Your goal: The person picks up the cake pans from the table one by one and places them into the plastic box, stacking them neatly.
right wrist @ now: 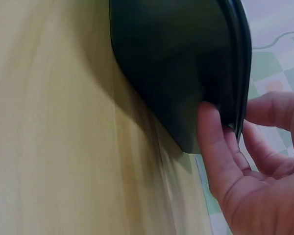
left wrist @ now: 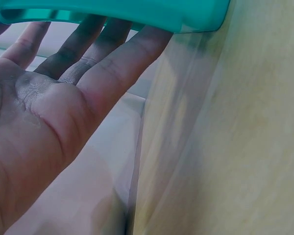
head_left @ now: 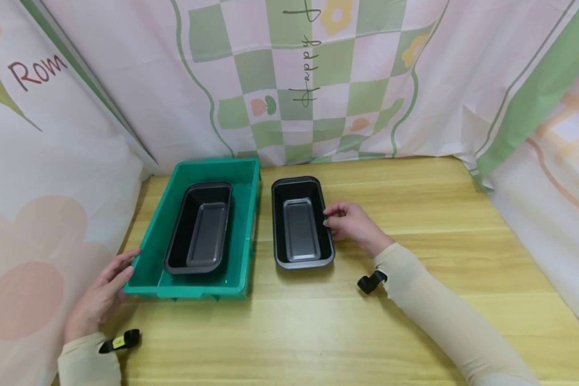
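On the table, a dark rectangular loaf pan (head_left: 301, 228) sits to the right of a green plastic tray (head_left: 243, 214). My right hand (head_left: 354, 225) pinches this pan's right rim; in the right wrist view, digits of the right hand (right wrist: 255, 181) lie on both sides of the rim of the loaf pan (right wrist: 171, 63). The rim looks doubled, and I cannot tell whether pans are stacked. A similar loaf pan (head_left: 207, 228) lies inside the tray. At the tray's near left corner, my left hand (head_left: 103, 292) touches the edge, its fingers (left wrist: 122, 63) fairly straight and fingertips hidden by the tray.
The wooden table (head_left: 309, 327) carries the tray and pans. Patterned cloth (head_left: 313, 80) hangs behind it and more cloth (head_left: 43, 214) hangs along the left side. Each wrist wears a small black camera, such as the camera (head_left: 372, 281) on the right.
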`<state>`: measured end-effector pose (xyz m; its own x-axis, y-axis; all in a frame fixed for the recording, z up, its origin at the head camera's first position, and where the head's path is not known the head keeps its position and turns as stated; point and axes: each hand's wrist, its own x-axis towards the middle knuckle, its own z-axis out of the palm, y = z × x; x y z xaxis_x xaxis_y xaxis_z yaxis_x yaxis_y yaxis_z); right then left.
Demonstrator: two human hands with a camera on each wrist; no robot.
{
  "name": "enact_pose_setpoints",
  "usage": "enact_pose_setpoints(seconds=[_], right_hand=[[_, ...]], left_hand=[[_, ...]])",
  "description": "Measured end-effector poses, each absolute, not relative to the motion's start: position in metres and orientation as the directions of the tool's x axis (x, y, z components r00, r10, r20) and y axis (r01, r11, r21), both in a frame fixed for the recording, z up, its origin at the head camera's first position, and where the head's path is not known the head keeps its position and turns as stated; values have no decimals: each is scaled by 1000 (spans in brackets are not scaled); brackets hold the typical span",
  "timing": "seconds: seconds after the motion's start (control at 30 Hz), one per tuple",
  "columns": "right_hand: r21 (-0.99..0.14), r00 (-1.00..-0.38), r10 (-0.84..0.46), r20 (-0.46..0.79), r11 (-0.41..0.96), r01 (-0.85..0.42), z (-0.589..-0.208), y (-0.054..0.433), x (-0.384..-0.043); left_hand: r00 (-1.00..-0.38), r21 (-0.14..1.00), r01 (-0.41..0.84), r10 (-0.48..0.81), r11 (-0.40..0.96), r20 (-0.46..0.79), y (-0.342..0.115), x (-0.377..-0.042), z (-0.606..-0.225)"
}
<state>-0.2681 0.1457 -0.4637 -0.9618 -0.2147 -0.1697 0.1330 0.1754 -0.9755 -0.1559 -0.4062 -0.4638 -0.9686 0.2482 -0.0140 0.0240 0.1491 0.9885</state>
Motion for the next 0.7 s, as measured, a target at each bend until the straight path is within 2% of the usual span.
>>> enact_pose_setpoints(seconds=[0.7], right_hand=[[-968,-973,-121,-195,186,170,-458,144,-269]], left_hand=[[-968,987,45,250,152,5,-407,-157,-464]])
